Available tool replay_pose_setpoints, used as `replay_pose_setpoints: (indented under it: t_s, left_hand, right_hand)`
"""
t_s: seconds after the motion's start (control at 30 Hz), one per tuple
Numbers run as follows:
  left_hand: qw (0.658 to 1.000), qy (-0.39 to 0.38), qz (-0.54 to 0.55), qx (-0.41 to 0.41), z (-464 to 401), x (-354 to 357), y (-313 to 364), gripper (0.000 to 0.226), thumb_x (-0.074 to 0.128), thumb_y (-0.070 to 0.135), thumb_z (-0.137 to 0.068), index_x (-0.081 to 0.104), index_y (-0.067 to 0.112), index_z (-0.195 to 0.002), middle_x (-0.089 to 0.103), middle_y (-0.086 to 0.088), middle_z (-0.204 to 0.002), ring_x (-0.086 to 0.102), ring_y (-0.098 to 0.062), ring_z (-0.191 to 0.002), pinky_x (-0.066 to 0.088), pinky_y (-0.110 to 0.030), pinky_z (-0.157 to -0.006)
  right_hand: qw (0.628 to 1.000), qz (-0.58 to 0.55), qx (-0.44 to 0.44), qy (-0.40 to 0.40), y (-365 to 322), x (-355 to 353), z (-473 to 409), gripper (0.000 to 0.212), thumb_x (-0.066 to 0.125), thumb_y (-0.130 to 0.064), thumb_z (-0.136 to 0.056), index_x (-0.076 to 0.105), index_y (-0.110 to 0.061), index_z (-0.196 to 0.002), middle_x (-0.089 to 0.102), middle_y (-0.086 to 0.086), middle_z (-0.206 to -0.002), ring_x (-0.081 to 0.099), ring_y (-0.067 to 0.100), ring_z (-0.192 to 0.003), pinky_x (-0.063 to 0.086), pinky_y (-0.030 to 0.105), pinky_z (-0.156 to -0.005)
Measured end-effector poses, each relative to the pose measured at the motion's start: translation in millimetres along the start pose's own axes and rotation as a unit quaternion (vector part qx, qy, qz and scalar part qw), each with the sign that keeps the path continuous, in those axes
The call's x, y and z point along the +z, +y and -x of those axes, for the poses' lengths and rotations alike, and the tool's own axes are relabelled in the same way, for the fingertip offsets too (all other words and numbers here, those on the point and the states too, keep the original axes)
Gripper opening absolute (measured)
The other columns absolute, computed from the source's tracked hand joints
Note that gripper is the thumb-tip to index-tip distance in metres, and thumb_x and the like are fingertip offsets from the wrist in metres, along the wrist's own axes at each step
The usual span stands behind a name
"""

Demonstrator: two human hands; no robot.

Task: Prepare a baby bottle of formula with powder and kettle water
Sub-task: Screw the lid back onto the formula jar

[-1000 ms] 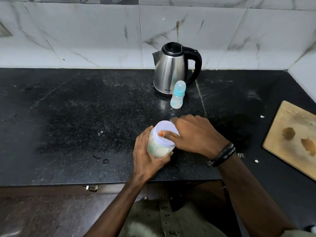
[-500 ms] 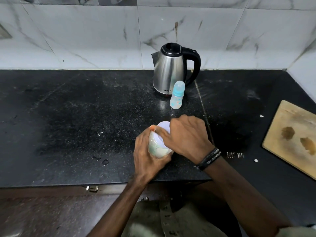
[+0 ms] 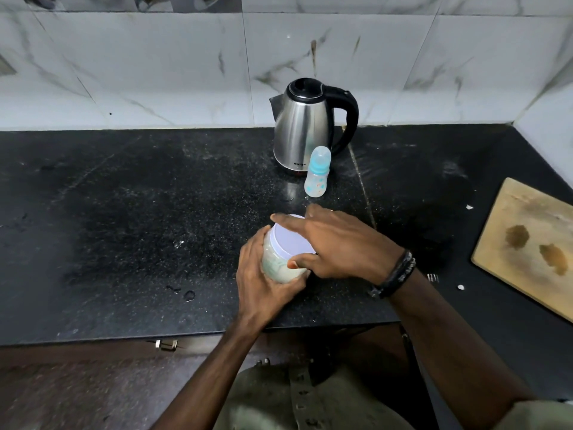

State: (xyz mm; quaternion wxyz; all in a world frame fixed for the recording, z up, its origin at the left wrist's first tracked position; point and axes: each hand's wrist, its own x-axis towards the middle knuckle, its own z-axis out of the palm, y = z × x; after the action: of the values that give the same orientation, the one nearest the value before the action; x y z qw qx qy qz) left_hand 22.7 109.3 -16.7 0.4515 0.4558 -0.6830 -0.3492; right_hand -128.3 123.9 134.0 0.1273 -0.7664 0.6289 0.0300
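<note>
Table (image 3: 130, 212) fills the frame, black speckled stone, one slab of it, running back to a white marbled tile wall (image 3: 155, 72). One wooden board (image 3: 527, 243) sits at the right, cut off by the frame edge, two brown stains on it. One steel kettle (image 3: 302, 131) stands upright at the back, black lid down, black handle to the right; what is inside it cannot be seen. One baby bottle (image 3: 317, 173) stands just in front of the kettle, blue collar and clear cap on, its contents too small to make out.

Near the front edge, one jar (image 3: 279, 268), clear-walled, pale powder showing through the wall, white lid (image 3: 288, 240) on top. Left hand (image 3: 263, 280) wraps the jar's body from the left side, fingers curled round it, covering much of the wall. Right hand (image 3: 338, 243) comes over the lid from the right, fingers spread round the far rim, thumb against the near edge, gripping it; a dark band on the wrist. Whether the lid is loose or tight, cannot tell. Jar's base is hidden behind the hands.

Two white crumbs (image 3: 461, 287) lie near the board, and a few water drops (image 3: 189, 294) sit left of the jar.
</note>
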Motion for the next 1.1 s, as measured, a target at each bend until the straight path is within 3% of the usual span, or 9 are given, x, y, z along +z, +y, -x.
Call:
replay_pose_setpoints:
  t_s: [0.13, 0.23, 0.4, 0.6, 0.83, 1.1]
  left_hand:
    - [1.000, 0.000, 0.012, -0.019, 4.3, 3.7, -4.6, 0.099, 0.088, 0.045, -0.056, 0.054, 0.012, -0.143, 0.060, -0.004, -0.142, 0.057, -0.025, -0.132, 0.051, -0.052, -0.106]
    - [0.999, 0.001, 0.025, -0.033, 9.0, 7.2, -10.1, 0.101, 0.095, 0.039, -0.055, 0.051, 0.022, -0.144, 0.059, -0.002, -0.143, 0.059, -0.026, -0.132, 0.052, -0.055, -0.104]
    - [0.998, 0.018, 0.041, -0.032, 12.0, 10.0, -13.3, 0.099, 0.096, 0.042, -0.058, 0.051, 0.021, -0.143, 0.062, -0.006, -0.139, 0.062, -0.032, -0.128, 0.053, -0.057, -0.101]
    - [0.998, 0.037, 0.031, -0.036, 15.7, 11.9, -17.8, 0.088, 0.094, 0.028, -0.060, 0.055, 0.017, -0.138, 0.066, -0.006, -0.131, 0.065, -0.030, -0.121, 0.054, -0.057, -0.097]
    - [0.997, 0.050, 0.030, -0.045, 18.6, 10.4, -16.3, 0.093, 0.092, 0.044, -0.060, 0.053, 0.011, -0.138, 0.066, -0.009, -0.129, 0.066, -0.030, -0.119, 0.056, -0.056, -0.095]
    - [0.997, 0.061, 0.020, -0.041, 15.9, 12.3, -16.7, 0.095, 0.086, 0.051, -0.062, 0.055, 0.002, -0.138, 0.065, -0.014, -0.130, 0.065, -0.034, -0.119, 0.054, -0.058, -0.094]
  right_hand:
    - [0.995, 0.034, 0.012, 0.089, -4.3, 2.1, -0.3, 0.065, 0.056, -0.070, -0.084, 0.047, -0.028, -0.132, 0.066, 0.008, -0.112, 0.061, 0.034, -0.104, 0.040, 0.039, -0.073]
    - [0.992, 0.049, 0.014, 0.115, -9.1, 3.9, -0.2, 0.062, 0.055, -0.074, -0.079, 0.054, -0.027, -0.119, 0.068, 0.006, -0.102, 0.063, 0.033, -0.094, 0.032, 0.035, -0.068]
    - [0.986, 0.052, 0.036, 0.152, -16.0, 9.0, -2.3, 0.062, 0.051, -0.073, -0.078, 0.053, -0.020, -0.110, 0.068, 0.010, -0.092, 0.063, 0.035, -0.086, 0.029, 0.035, -0.069]
    - [0.978, 0.037, 0.070, 0.192, -25.1, 24.4, -10.7, 0.062, 0.049, -0.072, -0.078, 0.050, -0.016, -0.105, 0.069, 0.010, -0.088, 0.066, 0.034, -0.084, 0.029, 0.035, -0.069]
    - [0.959, 0.042, 0.129, 0.250, -34.4, 42.8, -22.6, 0.059, 0.051, -0.069, -0.069, 0.053, -0.012, -0.083, 0.066, 0.008, -0.065, 0.062, 0.030, -0.055, 0.029, 0.031, -0.057]
    - [0.951, 0.036, 0.175, 0.252, -36.3, 49.3, -28.8, 0.061, 0.049, -0.068, -0.067, 0.057, -0.010, -0.081, 0.066, 0.010, -0.064, 0.062, 0.030, -0.053, 0.029, 0.032, -0.058]
